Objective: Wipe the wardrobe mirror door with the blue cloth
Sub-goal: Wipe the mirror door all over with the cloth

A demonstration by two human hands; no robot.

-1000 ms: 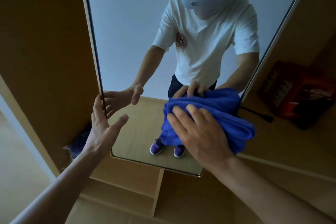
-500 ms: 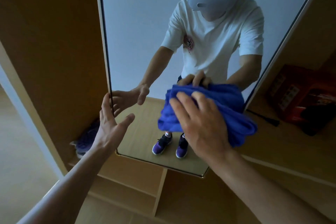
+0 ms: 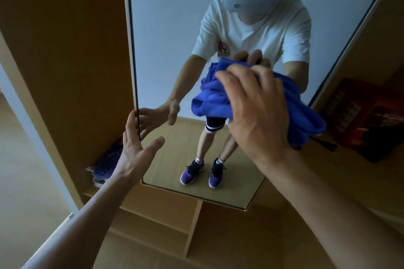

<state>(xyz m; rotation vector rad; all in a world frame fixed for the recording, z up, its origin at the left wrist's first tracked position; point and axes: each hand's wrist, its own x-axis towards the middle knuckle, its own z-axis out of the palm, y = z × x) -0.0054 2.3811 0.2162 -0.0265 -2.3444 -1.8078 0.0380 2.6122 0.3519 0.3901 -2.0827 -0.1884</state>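
Mirror door (image 3: 164,28) meets blue cloth (image 3: 209,98) held in right grip (image 3: 258,116); left grip (image 3: 135,153), spread, touches its edge.

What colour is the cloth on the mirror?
The cloth is plain blue; head view shows it best.
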